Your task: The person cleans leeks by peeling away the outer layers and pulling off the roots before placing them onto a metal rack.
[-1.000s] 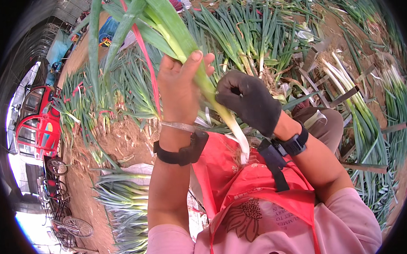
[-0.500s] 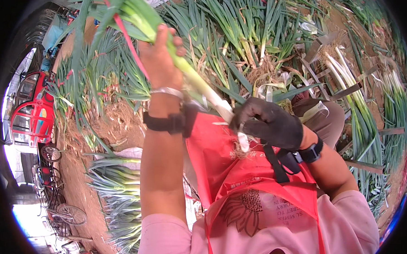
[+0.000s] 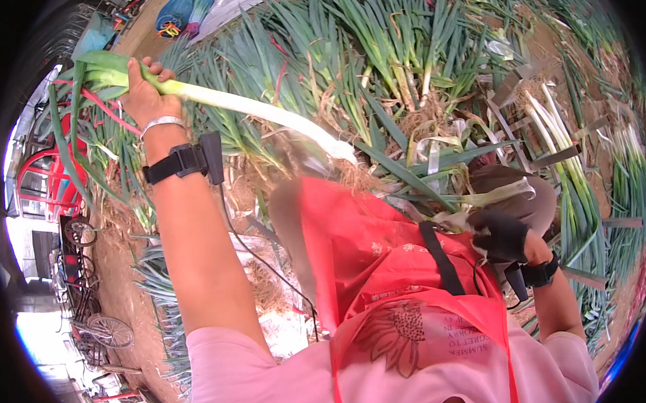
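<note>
My bare left hand (image 3: 151, 94), raised at the upper left, is closed round the green upper stalk of a large green onion (image 3: 261, 116). The long white shank slants down to the right, and its root end (image 3: 350, 157) hangs above my apron. Bent green leaves droop beyond the hand, beside a red strip (image 3: 102, 107). On the right, my right hand (image 3: 499, 235) wears a black glove and hovers low beside my lap, apart from the onion. Its fingers are dark and blurred, so their grip is unclear. A pale loose leaf (image 3: 506, 191) lies just above that hand.
Piles of green onions (image 3: 395, 33) cover the ground ahead. Trimmed white-stemmed ones (image 3: 562, 141) lie at the right among metal bars (image 3: 555, 155). A red apron (image 3: 383, 249) covers my lap. Bicycles (image 3: 109, 330) and a red vehicle (image 3: 44, 181) stand at the left.
My left hand has swung left with the onion, carrying its root end off my lap. My right hand has left the root end and moved right and down.
</note>
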The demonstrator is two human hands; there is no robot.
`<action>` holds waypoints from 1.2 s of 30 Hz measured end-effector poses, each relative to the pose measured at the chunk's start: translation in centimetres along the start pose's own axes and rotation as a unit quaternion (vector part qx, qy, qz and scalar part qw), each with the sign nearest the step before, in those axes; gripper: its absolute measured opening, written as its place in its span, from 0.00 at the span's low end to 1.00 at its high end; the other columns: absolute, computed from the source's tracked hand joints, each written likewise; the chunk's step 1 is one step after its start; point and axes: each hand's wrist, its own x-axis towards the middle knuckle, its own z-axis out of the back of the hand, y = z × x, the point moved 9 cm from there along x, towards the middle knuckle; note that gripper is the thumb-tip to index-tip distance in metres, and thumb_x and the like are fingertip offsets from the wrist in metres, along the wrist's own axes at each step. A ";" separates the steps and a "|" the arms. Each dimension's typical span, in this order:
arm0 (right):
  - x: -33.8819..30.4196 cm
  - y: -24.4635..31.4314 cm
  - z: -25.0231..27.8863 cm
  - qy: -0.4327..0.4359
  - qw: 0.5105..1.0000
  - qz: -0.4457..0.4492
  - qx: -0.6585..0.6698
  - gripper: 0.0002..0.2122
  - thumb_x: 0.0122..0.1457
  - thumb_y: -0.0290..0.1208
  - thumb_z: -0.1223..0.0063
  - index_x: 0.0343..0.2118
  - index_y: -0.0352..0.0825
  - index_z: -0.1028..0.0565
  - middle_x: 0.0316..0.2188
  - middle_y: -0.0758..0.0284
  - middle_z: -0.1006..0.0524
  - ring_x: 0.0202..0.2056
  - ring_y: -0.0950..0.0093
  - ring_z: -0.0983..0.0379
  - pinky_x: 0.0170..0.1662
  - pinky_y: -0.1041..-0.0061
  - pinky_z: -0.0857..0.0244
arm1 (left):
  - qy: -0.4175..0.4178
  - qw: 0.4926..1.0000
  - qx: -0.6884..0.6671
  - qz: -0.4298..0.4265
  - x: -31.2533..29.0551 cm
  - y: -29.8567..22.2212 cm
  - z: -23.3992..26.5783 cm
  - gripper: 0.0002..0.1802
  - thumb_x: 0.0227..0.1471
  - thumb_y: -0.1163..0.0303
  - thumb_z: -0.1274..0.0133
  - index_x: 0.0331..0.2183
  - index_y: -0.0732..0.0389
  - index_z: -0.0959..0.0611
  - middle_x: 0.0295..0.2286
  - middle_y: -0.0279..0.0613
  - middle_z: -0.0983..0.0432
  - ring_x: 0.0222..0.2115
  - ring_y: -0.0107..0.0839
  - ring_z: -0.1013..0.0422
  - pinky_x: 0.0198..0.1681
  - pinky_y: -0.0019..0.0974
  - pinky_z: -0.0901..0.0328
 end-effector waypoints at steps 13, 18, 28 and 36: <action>6.4 15.2 13.5 -0.189 0.921 0.239 0.245 0.24 0.53 0.26 0.42 0.54 0.34 0.34 0.51 0.64 0.32 0.53 0.74 0.37 0.55 0.71 0.42 | 0.367 0.841 -0.340 0.206 -11.0 -0.3 -10.5 0.40 0.47 0.56 0.40 0.53 0.72 0.35 0.20 0.29 0.39 0.15 0.16 0.43 0.21 0.25 0.45; 9.8 16.2 5.6 -0.068 0.914 0.317 0.244 0.27 0.50 0.30 0.38 0.54 0.34 0.33 0.55 0.63 0.33 0.53 0.72 0.36 0.55 0.71 0.41 | 0.445 0.774 -0.388 0.229 -12.2 -0.4 -12.9 0.43 0.46 0.58 0.43 0.55 0.74 0.39 0.20 0.29 0.38 0.14 0.17 0.41 0.21 0.24 0.45; 7.7 12.2 8.7 -0.403 0.899 0.164 -0.035 0.18 0.41 0.29 0.38 0.39 0.38 0.25 0.27 0.63 0.28 0.31 0.61 0.33 0.37 0.64 0.40 | -0.053 0.977 -0.062 0.197 -12.0 3.2 -1.6 0.16 0.55 0.57 0.46 0.37 0.60 0.24 0.22 0.29 0.30 0.21 0.25 0.33 0.36 0.35 0.34; 5.8 9.6 10.7 -0.325 0.942 0.077 -0.026 0.36 0.39 0.25 0.33 0.56 0.37 0.36 0.52 0.56 0.32 0.56 0.58 0.38 0.59 0.64 0.44 | 0.097 0.912 -0.309 0.253 -12.7 5.4 -0.9 0.28 0.47 0.46 0.41 0.31 0.65 0.25 0.15 0.28 0.39 0.14 0.19 0.44 0.17 0.24 0.47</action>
